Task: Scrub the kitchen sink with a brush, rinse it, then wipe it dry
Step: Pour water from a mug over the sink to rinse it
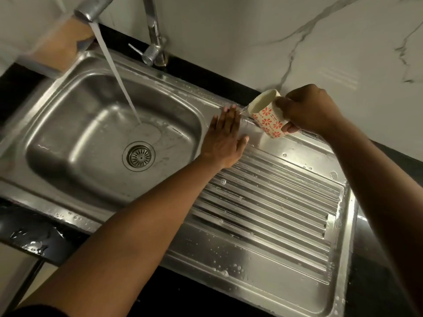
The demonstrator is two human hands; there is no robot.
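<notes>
Rinsing seems in hand: bubbles dot the sink's (263,252) near edge, the left hand (225,138) lies flat and open beside the basin, the right hand (306,108) grips a tipped cup (267,117) at the far edge, the tap (153,26) runs beyond, so next pour nearer.

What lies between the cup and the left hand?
In the head view, only a thin trickle of water pours from the tilted cup onto the drainboard, close to the left hand.

No text, label or number is readable
</notes>
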